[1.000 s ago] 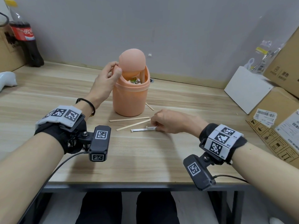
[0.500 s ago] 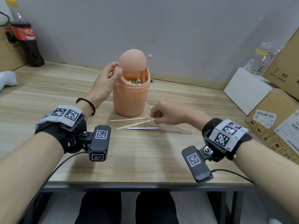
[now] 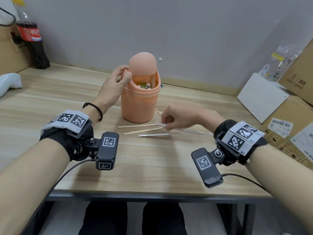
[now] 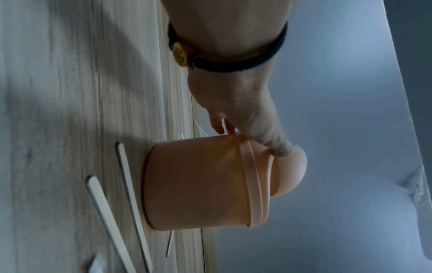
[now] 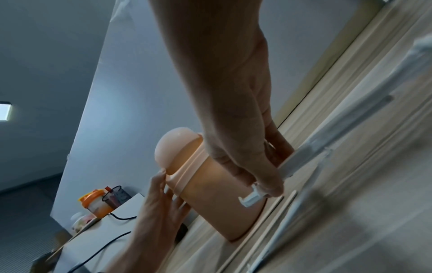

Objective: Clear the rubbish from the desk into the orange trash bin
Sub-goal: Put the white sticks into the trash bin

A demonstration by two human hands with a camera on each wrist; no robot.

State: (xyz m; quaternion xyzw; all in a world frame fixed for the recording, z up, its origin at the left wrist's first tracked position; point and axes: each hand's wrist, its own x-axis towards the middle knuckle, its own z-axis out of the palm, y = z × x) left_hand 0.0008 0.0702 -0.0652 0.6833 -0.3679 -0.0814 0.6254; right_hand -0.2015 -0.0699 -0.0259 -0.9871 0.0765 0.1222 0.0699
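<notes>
The orange trash bin (image 3: 140, 100) stands mid-desk with its domed swing lid (image 3: 143, 65) tipped open and rubbish showing inside. My left hand (image 3: 125, 72) pinches the lid's edge at the bin's left rim; the left wrist view shows its thumb on the lid (image 4: 287, 166). My right hand (image 3: 165, 123) hovers just right of the bin's base and pinches the end of a long white wrapper strip (image 3: 191, 130), whose tail trails right above the desk. In the right wrist view the strip's white end (image 5: 251, 198) sticks out past the fingertips. Two wooden sticks (image 3: 137, 126) (image 3: 144, 130) and a second white strip (image 3: 154, 135) lie in front of the bin.
Another thin stick (image 3: 158, 112) lies by the bin's right base. A cola bottle (image 3: 33, 41) stands at the back left beside a white object (image 3: 9, 81). A white box (image 3: 260, 95) and cardboard boxes (image 3: 288, 126) crowd the desk's right side.
My right hand has lifted one white strip off the desk and raised it beside the bin; the second white strip stays lying there. The left hand has kept its hold on the lid.
</notes>
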